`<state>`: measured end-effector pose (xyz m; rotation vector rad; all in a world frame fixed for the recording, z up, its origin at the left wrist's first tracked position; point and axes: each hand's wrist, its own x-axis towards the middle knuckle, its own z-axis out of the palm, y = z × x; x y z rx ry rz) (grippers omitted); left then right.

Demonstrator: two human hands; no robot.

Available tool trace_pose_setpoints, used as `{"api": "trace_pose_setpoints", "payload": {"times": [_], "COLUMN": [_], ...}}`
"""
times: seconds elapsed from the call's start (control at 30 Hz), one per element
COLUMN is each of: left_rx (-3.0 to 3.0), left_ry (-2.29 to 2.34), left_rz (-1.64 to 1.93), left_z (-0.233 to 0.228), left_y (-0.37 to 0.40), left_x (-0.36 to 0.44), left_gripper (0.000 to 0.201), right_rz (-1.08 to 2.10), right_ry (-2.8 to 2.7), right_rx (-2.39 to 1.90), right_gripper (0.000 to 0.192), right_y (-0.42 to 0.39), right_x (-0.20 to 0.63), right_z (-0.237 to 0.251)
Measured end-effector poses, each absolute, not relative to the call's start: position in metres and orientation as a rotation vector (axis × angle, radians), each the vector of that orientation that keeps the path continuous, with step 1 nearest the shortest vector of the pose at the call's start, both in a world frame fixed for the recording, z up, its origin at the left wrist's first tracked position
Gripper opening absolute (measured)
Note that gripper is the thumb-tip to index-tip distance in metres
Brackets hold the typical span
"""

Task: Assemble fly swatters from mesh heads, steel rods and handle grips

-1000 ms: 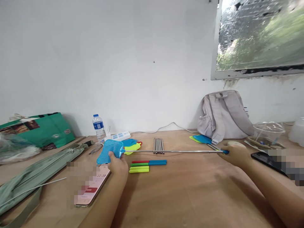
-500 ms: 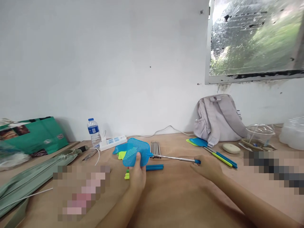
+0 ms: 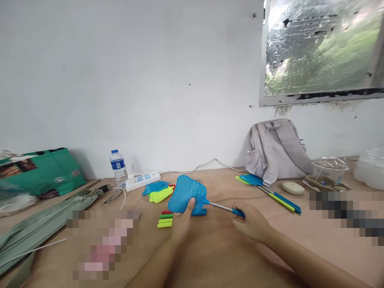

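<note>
A blue fly swatter [image 3: 187, 192] with a meshed head and a metal telescopic rod is held between my hands above the table. My left hand [image 3: 181, 224] pinches the head, thumb on top of the mesh. My right hand [image 3: 252, 222] is closed around the blue handle at the rod's other end. Under and behind the head lie colored handles, among them a red handle [image 3: 165, 212], a green handle [image 3: 166, 216] and a yellow handle [image 3: 165, 225]. Loose blue and yellow swatter heads [image 3: 161, 195] lie behind. Metal rods are mostly hidden by the held head.
Two swatters [image 3: 279, 196], blue and yellow, lie at right before a grey backpack [image 3: 274, 152]. A cream oval case [image 3: 293, 188] and a plastic cup [image 3: 329, 170] sit farther right. At left are a power strip [image 3: 143, 181], a water bottle [image 3: 118, 166] and a green bag [image 3: 57, 172].
The rod has shortened between my hands. My left hand moved right with the head, and my right hand moved left and slightly nearer, uncovering the red and green handles.
</note>
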<state>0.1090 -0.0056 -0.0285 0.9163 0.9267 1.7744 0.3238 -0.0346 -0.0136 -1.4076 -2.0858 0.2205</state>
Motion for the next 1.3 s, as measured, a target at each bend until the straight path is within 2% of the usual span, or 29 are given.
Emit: {"api": "trace_pose_setpoints", "payload": {"times": [0.13,0.23,0.3,0.5,0.77,0.87,0.97,1.1,1.3], "left_rx": [1.243,1.513,1.647,1.808,1.765,1.786,1.889,2.187,2.539], "left_ry": [1.089,1.182,1.351,1.898,2.102,2.105,2.055,1.937,1.743], "left_rz": [1.615,1.529,1.587,1.562,1.326,1.27,1.224,1.145,1.003], "left_z": [-0.018,-0.012,-0.011,-0.017,-0.028,-0.031,-0.031,-0.025,-0.017], "left_y": [-0.004,0.0,0.006,0.022,0.034,0.036,0.035,0.026,0.005], "left_x": [0.087,0.066,0.051,0.011,-0.002,-0.002,0.002,0.016,0.054], "left_gripper": [0.031,0.041,0.039,0.026,0.023,0.022,0.023,0.026,0.022], "right_rz": [0.334,0.225,0.105,-0.269,-0.42,-0.507,-0.5,-0.223,0.099], "right_ry": [-2.138,-2.079,-2.026,-1.867,-1.872,-1.922,-2.144,-2.306,-2.156], "right_rx": [-1.16,-1.191,-1.224,-1.609,-1.93,-1.89,-1.59,-1.217,-1.072], "right_gripper": [0.009,0.016,0.02,0.012,0.017,0.018,0.017,0.018,0.02], "right_y": [-0.029,-0.014,0.001,0.045,0.06,0.054,0.039,0.017,0.039], "right_x": [0.34,0.364,0.386,0.456,0.492,0.477,0.434,0.357,0.28], "right_z": [-0.015,-0.019,-0.024,-0.048,-0.063,-0.059,-0.056,-0.059,-0.057]}}
